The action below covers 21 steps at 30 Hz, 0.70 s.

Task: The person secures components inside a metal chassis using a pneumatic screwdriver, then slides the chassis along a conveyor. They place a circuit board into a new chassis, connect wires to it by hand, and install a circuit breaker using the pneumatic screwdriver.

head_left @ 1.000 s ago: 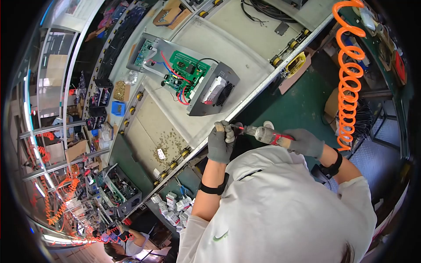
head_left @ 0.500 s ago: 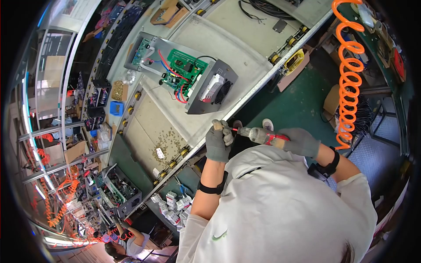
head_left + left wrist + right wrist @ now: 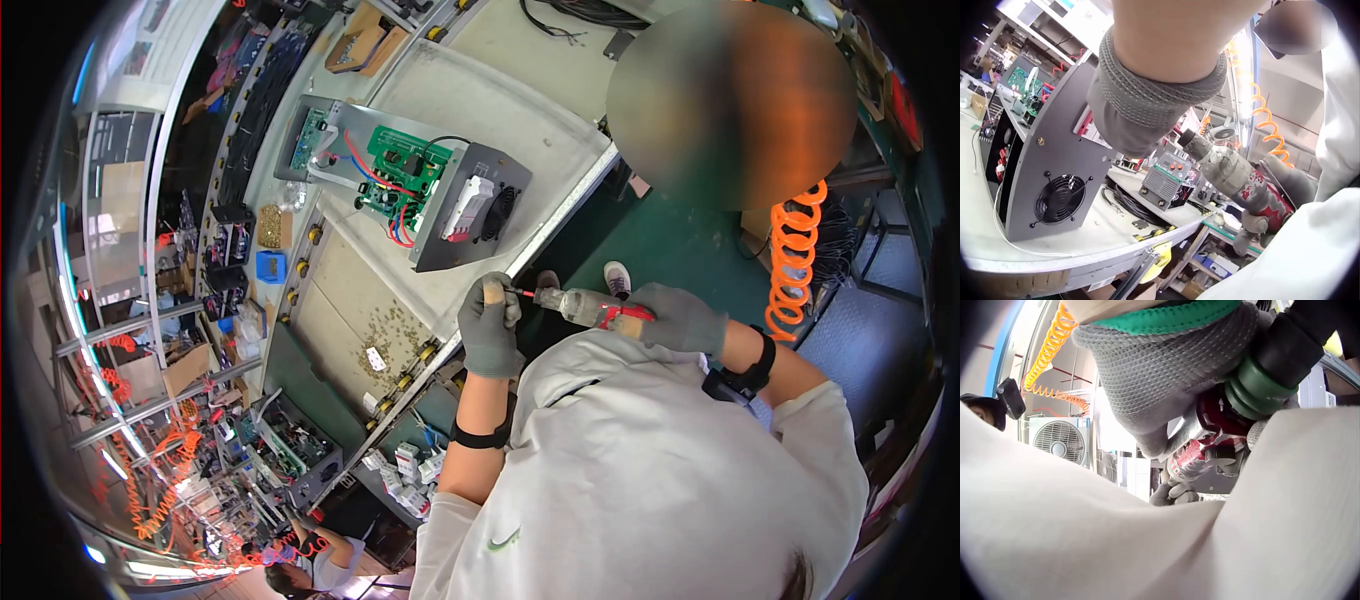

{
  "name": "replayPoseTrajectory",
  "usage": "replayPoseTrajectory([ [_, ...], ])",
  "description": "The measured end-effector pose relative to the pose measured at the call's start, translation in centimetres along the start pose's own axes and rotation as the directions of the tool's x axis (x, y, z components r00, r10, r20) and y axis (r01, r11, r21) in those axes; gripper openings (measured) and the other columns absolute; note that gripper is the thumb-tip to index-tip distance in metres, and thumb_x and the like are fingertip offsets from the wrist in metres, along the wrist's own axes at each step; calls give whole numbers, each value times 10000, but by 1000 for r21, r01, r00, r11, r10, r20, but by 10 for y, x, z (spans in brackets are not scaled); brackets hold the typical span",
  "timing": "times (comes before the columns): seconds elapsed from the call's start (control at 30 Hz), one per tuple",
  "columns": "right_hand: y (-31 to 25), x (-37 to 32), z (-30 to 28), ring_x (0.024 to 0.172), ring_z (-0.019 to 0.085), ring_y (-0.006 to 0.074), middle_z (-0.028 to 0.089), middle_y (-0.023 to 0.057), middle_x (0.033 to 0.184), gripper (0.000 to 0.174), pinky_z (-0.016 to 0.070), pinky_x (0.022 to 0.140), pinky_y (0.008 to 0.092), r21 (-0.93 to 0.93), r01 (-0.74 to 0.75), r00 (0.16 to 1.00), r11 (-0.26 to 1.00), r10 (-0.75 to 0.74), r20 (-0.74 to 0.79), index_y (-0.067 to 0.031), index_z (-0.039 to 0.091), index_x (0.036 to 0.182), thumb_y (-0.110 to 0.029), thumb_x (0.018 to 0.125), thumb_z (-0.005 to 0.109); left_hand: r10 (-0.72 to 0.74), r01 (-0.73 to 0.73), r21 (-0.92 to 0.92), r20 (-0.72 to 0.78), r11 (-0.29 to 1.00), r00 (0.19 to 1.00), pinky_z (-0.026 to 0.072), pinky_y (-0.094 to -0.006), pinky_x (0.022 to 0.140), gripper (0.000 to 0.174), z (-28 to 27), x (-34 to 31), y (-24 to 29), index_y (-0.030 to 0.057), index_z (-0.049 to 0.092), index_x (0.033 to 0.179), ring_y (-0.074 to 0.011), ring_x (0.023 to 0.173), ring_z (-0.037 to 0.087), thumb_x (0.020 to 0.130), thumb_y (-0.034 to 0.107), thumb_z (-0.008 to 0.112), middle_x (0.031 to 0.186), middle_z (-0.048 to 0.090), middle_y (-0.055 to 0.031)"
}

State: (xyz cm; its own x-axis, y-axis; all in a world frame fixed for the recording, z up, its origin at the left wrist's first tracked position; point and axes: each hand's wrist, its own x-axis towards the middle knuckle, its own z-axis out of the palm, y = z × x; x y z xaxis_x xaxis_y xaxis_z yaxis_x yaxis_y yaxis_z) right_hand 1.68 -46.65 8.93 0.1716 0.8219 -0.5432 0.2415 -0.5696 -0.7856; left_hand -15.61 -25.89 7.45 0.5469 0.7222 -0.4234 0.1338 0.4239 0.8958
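Note:
My gloved right hand [image 3: 652, 316] grips a taped, red-bodied air screwdriver [image 3: 585, 306], held level in front of my chest; the same tool [image 3: 1235, 178] shows in the left wrist view. My gloved left hand [image 3: 503, 296] curls its fingers round the red bit at the tool's tip. Whether a screw sits there is hidden. In the right wrist view the right hand [image 3: 1166, 381] wraps the red body [image 3: 1200, 450] below a green hose collar [image 3: 1254, 394]. An open grey machine chassis [image 3: 470, 215] with a green circuit board [image 3: 400, 165] lies on the bench beyond the hands.
An orange coiled air hose [image 3: 795, 275] hangs at my right. Loose screws [image 3: 385, 325] are scattered on the bench near its front rail [image 3: 440, 350]. A blue bin [image 3: 268, 266] stands at the left. Small boxes [image 3: 405, 465] sit under the bench. Another person [image 3: 310, 560] works further down.
The view has swung, so the chassis sits higher and further left. Both hands shifted slightly left and keep the same hold on the screwdriver.

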Motion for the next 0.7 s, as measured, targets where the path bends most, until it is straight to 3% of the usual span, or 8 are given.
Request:
replayPoseTrajectory([
  [0.13, -3, -3, -4, 708, 602, 149, 575, 61, 759, 442, 476, 608, 287, 376, -197, 966, 905, 114, 233, -44, 592, 1006, -457, 851, 552, -115, 116, -216, 15, 969, 993, 294, -193, 467, 489, 1, 0, 7, 1, 531, 1109, -54, 524, 372, 900, 440, 575, 668, 451, 11],
  [0.17, 3, -1, 1, 654, 569, 116, 550, 36, 731, 454, 464, 583, 264, 509, -169, 975, 844, 66, 214, -38, 599, 981, -475, 870, 543, 65, -50, 96, -154, 994, 986, 333, -218, 510, 556, -1, -2, 13, -1, 514, 1151, -76, 569, 383, 879, 479, 584, 693, 451, 6],
  [0.23, 10, -1, 5, 600, 536, 84, 525, 11, 703, 471, 451, 559, 242, 646, -143, 981, 750, 21, 193, -32, 607, 955, -492, 889, 535, 644, -360, 758, -102, 544, 758, 369, -263, 570, 595, -8, 3, 33, 2, 504, 1189, -103, 633, 396, 816, 434, 673, 740, 462, 1],
  [0.37, 16, -1, -3, 598, 544, 96, 521, 8, 704, 379, 445, 533, 247, 529, -186, 982, 828, 140, 126, -45, 575, 987, -406, 884, 523, 605, -134, 990, 84, 37, 792, 449, -355, 737, 816, -16, 31, 88, 6, 446, 1307, -233, 780, 532, 655, 344, 801, 829, 529, -85],
  [0.4, 19, 0, 0, 594, 543, 98, 519, 8, 698, 402, 440, 529, 250, 507, -166, 986, 846, 134, 99, -49, 576, 986, -432, 884, 514, 528, -296, 952, 289, -74, 798, 464, -373, 819, 866, -19, 47, 100, 19, 422, 1337, -294, 911, 592, 620, 321, 803, 962, 590, -154],
  [0.5, 26, 4, 11, 586, 546, 142, 534, 43, 681, 514, 438, 569, 287, 480, -145, 989, 865, 146, 37, -47, 594, 956, -541, 877, 475, 68, -290, 951, 298, -109, 952, 477, -380, 828, 834, -28, 87, 118, 24, 436, 1322, -300, 980, 608, 606, 266, 787, 1070, 606, -188],
  [0.6, 26, 7, 26, 669, 572, 244, 573, 127, 702, 636, 425, 680, 361, 462, -56, 995, 885, 89, -51, -28, 600, 835, -641, 856, 429, 31, -375, 917, 374, 139, 927, 482, -347, 784, 678, -38, 100, 114, -3, 513, 1203, -257, 873, 622, 600, 194, 753, 989, 629, -157],
  [0.7, 29, 12, 38, 590, 577, 155, 566, 63, 680, 460, 463, 560, 286, 483, -31, 994, 875, 80, -81, -29, 583, 878, -487, 873, 543, 70, -349, 910, 342, 225, 937, 481, -321, 754, 569, -42, 101, 111, -16, 547, 1115, -211, 817, 616, 607, 154, 739, 922, 638, -123],
])
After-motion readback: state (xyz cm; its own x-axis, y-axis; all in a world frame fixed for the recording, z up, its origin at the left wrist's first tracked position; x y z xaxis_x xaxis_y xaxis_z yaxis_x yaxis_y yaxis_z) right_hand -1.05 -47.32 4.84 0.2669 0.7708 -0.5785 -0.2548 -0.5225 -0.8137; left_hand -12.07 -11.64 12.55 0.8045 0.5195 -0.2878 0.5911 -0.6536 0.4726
